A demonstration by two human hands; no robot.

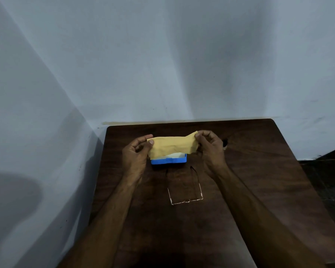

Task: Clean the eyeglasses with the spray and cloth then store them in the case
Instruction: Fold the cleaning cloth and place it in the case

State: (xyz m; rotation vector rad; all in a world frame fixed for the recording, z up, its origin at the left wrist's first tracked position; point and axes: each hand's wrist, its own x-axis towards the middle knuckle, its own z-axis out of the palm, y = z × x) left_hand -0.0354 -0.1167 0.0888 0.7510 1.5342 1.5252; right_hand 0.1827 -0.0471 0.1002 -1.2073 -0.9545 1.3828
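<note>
A yellow cloth point(172, 145) is stretched out between both hands above the table. My left hand point(137, 151) pinches its left end and my right hand point(209, 146) pinches its right end. Just below the cloth lies an open blue case point(168, 161) with a white lining, partly covered by the cloth. The thin-framed eyeglasses point(185, 192) lie on the dark wooden table point(259, 180) nearer to me, arms unfolded and pointing toward the case. No spray bottle can be seen.
The table stands in a corner, with pale walls along its far and left edges. A small dark thing point(225, 143) shows behind my right hand. Dark floor lies beyond the table's right edge.
</note>
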